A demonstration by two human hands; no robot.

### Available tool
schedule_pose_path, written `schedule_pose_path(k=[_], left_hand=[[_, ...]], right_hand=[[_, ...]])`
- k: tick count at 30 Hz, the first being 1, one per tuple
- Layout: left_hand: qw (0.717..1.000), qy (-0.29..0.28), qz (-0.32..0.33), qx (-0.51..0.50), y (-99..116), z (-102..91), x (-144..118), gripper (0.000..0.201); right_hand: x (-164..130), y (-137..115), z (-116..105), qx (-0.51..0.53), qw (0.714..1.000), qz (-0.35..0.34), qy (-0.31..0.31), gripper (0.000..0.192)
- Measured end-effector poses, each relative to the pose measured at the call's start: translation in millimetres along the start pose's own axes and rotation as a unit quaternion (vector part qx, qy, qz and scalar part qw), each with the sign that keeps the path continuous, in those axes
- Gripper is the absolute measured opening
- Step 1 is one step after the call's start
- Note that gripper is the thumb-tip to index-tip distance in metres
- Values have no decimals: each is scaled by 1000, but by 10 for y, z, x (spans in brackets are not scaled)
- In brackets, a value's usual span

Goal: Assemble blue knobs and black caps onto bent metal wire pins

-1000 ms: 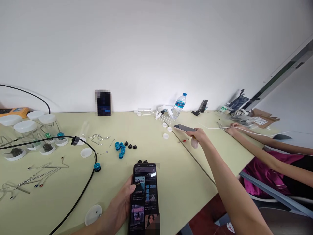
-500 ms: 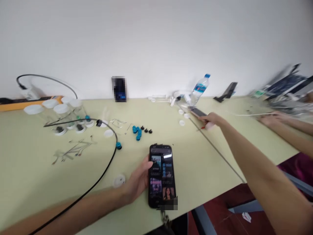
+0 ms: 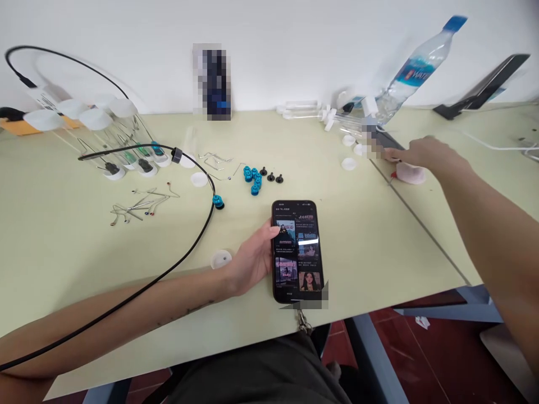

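Note:
My left hand (image 3: pixel 251 259) grips a black smartphone (image 3: pixel 298 249) with a lit screen, low over the pale green table (image 3: pixel 345 235) near its front edge. My right hand (image 3: pixel 425 154) is stretched out to the far right and holds a second dark phone (image 3: pixel 385 140) by its end, just above the table. Under that hand lies a small pinkish-white round piece (image 3: pixel 410 174) with a thin red-tipped pin beside it.
Blue and black small wheels (image 3: pixel 255 178) lie mid-table. A black cable (image 3: pixel 185 247) loops across the left. Clear jars with white lids (image 3: pixel 96 134), bent wire pieces (image 3: pixel 138 205), white caps (image 3: pixel 221 259), a water bottle (image 3: pixel 415 64) and a black stand (image 3: pixel 484 90) sit around.
The view has tilted down and come closer to the table. My left hand with the phone now sits higher in view. My right hand stays stretched out with the second phone.

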State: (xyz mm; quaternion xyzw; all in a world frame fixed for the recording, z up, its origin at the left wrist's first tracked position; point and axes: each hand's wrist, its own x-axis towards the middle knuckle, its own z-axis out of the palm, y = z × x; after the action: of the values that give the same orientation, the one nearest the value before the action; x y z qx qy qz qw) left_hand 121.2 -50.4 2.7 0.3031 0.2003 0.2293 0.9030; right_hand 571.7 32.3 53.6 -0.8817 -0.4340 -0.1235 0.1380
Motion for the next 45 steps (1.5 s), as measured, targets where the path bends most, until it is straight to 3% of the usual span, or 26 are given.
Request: schedule_pose_path(k=[1, 3, 6, 8, 11, 13, 14, 18, 21, 27, 39, 45], left_hand=[[1000, 0, 3, -1, -6, -5, 3, 43], [1000, -7, 4, -3, -13, -11, 9, 46], [1000, -13, 2, -2, -18, -18, 16, 50], [1000, -16, 5, -3, -22, -21, 21, 50], [1000, -27, 15, 0, -26, -14, 23, 44], [999, -34, 20, 13, -24, 0, 18, 40], [999, -35, 22, 19, -22, 9, 13, 39], [999, -18, 21, 47, -18, 39, -12, 44], [996, -11, 25, 82, -30, 35, -22, 58], [994, -20, 34, 104, -52, 16, -13, 63], [997, -24, 25, 69, -25, 30, -20, 60], [997, -31, 25, 59, -31, 23, -16, 63]], right_hand=[[-172, -47, -73, -45, 998, 5, -50, 103], [-668, -196, -270, -42, 996, -78, -29, 103], [-1678, -478, -583, 81, 971, -226, 19, 61], [-2370, -627, -706, 149, 947, -279, 62, 42], [-3172, -727, -704, 269, 883, -366, 118, 51], [-3474, -731, -630, 310, 858, -402, 76, 49], [-3558, -725, -591, 323, 848, -413, 85, 45], [-3600, -701, -509, 290, 815, -488, 119, 22], [-3543, -705, -505, 261, 799, -525, 132, 16], [-3533, -731, -470, 284, 814, -488, 135, 18], [-3556, -772, -446, 309, 797, -490, 170, 23], [-3568, -783, -507, 306, 796, -497, 157, 25]])
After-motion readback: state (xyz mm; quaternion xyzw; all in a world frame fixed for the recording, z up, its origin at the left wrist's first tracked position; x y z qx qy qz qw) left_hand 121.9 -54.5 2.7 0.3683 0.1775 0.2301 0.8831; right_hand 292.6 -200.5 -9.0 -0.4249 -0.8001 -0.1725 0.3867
